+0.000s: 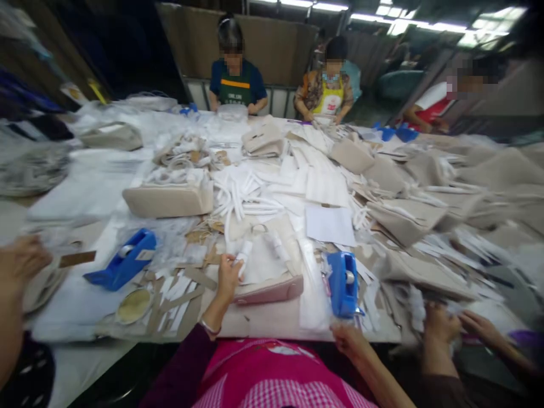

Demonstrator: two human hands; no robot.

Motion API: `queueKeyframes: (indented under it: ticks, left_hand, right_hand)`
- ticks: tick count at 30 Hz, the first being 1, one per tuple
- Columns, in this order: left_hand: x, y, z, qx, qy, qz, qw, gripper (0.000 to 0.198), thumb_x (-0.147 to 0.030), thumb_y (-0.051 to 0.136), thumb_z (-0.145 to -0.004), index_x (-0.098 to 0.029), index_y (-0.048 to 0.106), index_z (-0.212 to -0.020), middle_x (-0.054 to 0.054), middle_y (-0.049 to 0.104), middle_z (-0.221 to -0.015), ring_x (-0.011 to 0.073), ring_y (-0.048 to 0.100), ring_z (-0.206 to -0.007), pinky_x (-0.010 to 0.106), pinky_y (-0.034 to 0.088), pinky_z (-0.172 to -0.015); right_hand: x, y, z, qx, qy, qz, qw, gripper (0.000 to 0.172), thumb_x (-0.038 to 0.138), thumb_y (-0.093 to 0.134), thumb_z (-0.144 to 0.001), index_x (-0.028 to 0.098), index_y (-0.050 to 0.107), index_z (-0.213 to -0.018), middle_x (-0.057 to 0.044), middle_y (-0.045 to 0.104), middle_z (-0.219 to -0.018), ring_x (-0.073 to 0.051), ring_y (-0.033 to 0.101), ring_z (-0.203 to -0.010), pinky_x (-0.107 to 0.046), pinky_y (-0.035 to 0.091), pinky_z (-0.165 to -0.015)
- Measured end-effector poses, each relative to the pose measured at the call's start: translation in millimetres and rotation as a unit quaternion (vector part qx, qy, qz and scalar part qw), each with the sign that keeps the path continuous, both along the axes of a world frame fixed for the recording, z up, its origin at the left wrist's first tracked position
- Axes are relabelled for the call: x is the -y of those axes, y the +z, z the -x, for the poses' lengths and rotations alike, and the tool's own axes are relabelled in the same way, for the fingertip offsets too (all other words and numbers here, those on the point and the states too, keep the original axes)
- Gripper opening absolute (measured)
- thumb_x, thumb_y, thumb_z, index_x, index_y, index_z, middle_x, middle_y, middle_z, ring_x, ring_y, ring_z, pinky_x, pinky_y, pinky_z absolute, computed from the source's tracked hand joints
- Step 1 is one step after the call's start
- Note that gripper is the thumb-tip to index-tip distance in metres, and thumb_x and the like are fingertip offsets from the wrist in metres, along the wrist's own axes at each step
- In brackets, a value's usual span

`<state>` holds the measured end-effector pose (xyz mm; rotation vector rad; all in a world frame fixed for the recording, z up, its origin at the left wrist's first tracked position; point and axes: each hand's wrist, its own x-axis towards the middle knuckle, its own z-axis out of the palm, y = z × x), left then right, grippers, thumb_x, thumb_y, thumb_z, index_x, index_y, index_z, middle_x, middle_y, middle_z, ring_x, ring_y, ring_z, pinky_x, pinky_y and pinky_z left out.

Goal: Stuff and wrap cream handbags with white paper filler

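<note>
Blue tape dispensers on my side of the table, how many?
2: the left dispenser, left of the left hand; the right dispenser, just beyond the right hand. More may be hidden.

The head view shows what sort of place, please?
Probably a bag factory or workshop: heaped beige bags, blue tape dispensers and people in aprons working opposite suggest it.

Worktable (pixel 255 328), beige bags (pixel 168 202), blue tape dispensers (pixel 338 283), white strips (pixel 171 298)
</note>
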<state>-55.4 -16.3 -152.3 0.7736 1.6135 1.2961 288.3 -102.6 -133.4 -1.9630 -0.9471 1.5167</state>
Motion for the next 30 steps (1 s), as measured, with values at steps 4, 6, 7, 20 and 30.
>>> queueKeyframes:
  ticks: [4,6,7,20,30]
  left_hand:
    - [1,2.9,2,-0.058,-0.006,0.0,0.998,0.031,-0.034,0.057,-0.073,-0.023,0.034,-0.091,-0.005,0.055,-0.073,0.0057,0.045,-0.036,0.017,0.032,-0.032]
    - [3,7.9,2,-0.079,-0.005,0.005,0.997,0.029,-0.031,0.056,-0.074,-0.023,0.034,-0.092,-0.006,0.054,-0.07,0.0059,0.044,-0.034,0.017,0.031,-0.032]
    - [4,10.6,2,-0.085,-0.004,0.007,0.996,0.029,-0.03,0.055,-0.074,-0.024,0.035,-0.093,-0.007,0.053,-0.068,0.0062,0.043,-0.033,0.017,0.03,-0.032]
    - [14,15.2,-1,-0.245,-0.015,-0.003,0.97,0.053,-0.019,0.051,-0.08,-0.025,0.035,-0.13,0.003,0.064,-0.086,0.0172,0.06,-0.071,0.026,0.043,-0.065]
    - [14,10.8,2,-0.284,-0.026,-0.013,0.958,0.02,-0.018,0.047,-0.08,-0.021,0.053,-0.098,-0.001,0.058,-0.074,0.0135,0.051,-0.061,0.022,0.035,-0.061]
  right_hand:
    - [-68,33.2,93,-0.102,0.124,-0.098,0.982,0.02,0.037,0.059,-0.061,0.018,0.053,-0.057,0.001,0.048,-0.053,-0.01,0.039,-0.049,-0.024,0.032,-0.048]
    - [-104,49.9,143,-0.086,0.177,-0.102,0.975,0.017,0.031,0.06,-0.057,0.016,0.054,-0.056,0.002,0.049,-0.051,-0.007,0.036,-0.046,-0.022,0.028,-0.046]
    - [-119,56.1,165,-0.082,0.201,-0.116,0.969,0.015,0.029,0.06,-0.058,0.015,0.056,-0.057,0.002,0.051,-0.052,-0.007,0.036,-0.046,-0.021,0.027,-0.046]
    - [-181,35.5,255,0.053,0.374,-0.003,0.926,0.011,0.009,0.059,-0.058,0.014,0.055,-0.049,0.005,0.045,-0.037,-0.004,0.035,-0.035,-0.019,0.023,-0.037]
    - [-187,18.2,252,0.113,0.392,-0.007,0.913,0.016,0.011,0.063,-0.059,0.013,0.056,-0.045,0.004,0.043,-0.033,-0.005,0.036,-0.034,-0.02,0.025,-0.037]
